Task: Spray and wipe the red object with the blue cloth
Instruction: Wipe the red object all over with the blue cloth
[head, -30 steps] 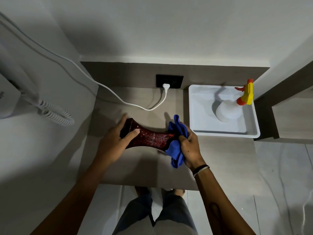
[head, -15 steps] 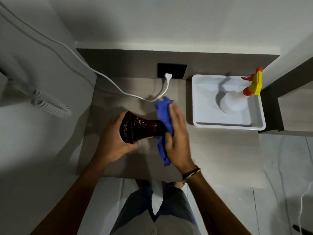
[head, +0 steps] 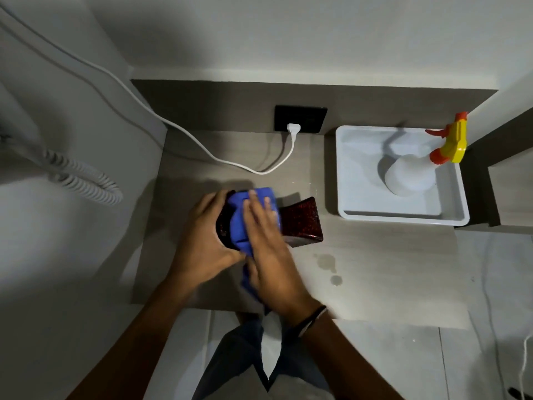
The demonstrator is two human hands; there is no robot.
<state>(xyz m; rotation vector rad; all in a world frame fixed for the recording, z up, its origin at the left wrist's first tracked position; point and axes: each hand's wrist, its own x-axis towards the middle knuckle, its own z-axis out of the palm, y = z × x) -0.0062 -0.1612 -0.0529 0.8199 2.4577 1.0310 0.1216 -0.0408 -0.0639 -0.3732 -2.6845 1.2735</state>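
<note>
Where hands (head: 268,249) crowd: cord (head: 202,145), tray (head: 403,219).

Red object (head: 300,223) lying sideways — blue cloth (head: 245,223) draped over it.

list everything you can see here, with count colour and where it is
red object: 1, dark red, glittery, lying on its side on the counter, held at its left end
blue cloth: 1, blue, pressed onto the red object
spray bottle: 1, white with yellow and orange head, in the tray
tray: 1, white, counter right
cable with plug: 1, white, in the black wall socket
coiled cord: 1, white, left wall
wet spots: a few, on the counter
left hand: grip on the object
right hand: on the cloth
</note>
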